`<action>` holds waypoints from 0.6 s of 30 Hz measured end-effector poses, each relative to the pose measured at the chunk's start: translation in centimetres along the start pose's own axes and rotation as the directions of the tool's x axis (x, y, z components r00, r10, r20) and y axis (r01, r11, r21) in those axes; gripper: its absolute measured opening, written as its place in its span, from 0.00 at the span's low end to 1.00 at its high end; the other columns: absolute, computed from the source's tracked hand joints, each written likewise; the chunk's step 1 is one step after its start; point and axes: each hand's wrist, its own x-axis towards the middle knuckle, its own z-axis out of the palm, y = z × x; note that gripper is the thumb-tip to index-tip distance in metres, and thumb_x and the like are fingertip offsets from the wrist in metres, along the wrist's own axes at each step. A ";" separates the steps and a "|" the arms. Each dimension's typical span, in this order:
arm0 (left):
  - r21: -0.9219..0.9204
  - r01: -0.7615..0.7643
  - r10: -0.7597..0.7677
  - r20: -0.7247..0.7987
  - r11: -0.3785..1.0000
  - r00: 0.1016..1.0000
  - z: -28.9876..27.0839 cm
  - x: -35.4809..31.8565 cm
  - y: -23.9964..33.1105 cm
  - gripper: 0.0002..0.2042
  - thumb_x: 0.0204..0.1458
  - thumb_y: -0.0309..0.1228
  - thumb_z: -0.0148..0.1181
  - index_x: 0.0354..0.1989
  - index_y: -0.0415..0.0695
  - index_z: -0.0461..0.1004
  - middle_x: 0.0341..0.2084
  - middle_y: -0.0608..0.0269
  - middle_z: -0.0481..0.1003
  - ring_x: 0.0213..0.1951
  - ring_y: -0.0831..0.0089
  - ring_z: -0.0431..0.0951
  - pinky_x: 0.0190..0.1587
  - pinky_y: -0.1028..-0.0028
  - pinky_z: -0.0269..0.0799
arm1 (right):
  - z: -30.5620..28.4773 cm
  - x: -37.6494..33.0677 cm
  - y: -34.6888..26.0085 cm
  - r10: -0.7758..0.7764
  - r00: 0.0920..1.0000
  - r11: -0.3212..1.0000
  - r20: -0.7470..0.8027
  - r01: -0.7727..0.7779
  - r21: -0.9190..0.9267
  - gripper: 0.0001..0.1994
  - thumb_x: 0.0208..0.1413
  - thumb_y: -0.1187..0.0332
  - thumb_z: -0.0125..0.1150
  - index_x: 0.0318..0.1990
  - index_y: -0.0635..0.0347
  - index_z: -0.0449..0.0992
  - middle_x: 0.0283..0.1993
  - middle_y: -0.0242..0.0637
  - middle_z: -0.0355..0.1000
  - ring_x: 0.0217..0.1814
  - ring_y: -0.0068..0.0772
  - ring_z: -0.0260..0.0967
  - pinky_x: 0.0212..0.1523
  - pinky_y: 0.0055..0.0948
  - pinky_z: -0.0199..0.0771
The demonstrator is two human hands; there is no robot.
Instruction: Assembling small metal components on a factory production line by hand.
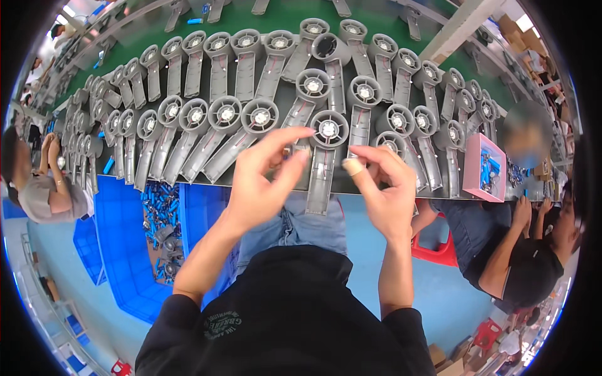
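Observation:
A grey fan housing [329, 130] with a round spoked head and a long open handle shell [319, 182] lies in front of me, its handle reaching past the table edge. To its left is my left hand [266, 172], thumb and index finger apart, the index tip close to the round head. My right hand [384, 188] hovers on the other side with bent fingers; its thumb and index tips are slightly apart, and a yellowish wrap covers one tip. I see nothing held in either hand. More fan housings [260, 117] of the same kind surround this one.
Rows of grey housings cover the dark table, with a green surface [276, 22] beyond. A pink box [485, 168] of blue cylindrical parts stands right. Blue bins [125, 250] with loose parts sit below left. A red stool [442, 247] and co-workers flank me.

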 end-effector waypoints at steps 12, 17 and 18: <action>0.723 -0.475 0.282 0.382 0.503 0.880 0.5 -0.3 -3.0 0.13 0.44 0.24 0.66 0.41 0.45 0.80 0.23 0.61 0.68 0.19 0.69 0.72 0.22 0.70 0.68 | 2.2 -2.6 2.7 0.092 0.993 0.994 -0.068 -0.087 0.073 0.10 0.53 0.80 0.66 0.43 0.64 0.80 0.36 0.29 0.73 0.26 0.08 0.62 0.25 0.11 0.59; 0.269 0.084 -0.064 -0.082 0.960 0.995 1.6 0.5 -2.4 0.05 0.50 0.23 0.65 0.35 0.40 0.84 0.25 0.58 0.80 0.24 0.77 0.77 0.26 0.78 0.69 | 5.4 -1.7 3.7 -0.152 0.961 0.988 -0.231 0.157 0.007 0.14 0.47 0.83 0.70 0.43 0.65 0.79 0.45 0.38 0.77 0.20 0.07 0.59 0.19 0.12 0.57; 0.071 0.173 -0.167 -0.079 0.982 0.983 1.5 0.5 -2.4 0.05 0.51 0.23 0.65 0.36 0.38 0.83 0.27 0.59 0.81 0.26 0.80 0.76 0.28 0.79 0.69 | 5.8 -1.5 3.7 -0.173 0.957 0.984 -0.232 0.180 0.009 0.14 0.47 0.83 0.70 0.43 0.66 0.79 0.46 0.40 0.77 0.20 0.09 0.60 0.19 0.13 0.58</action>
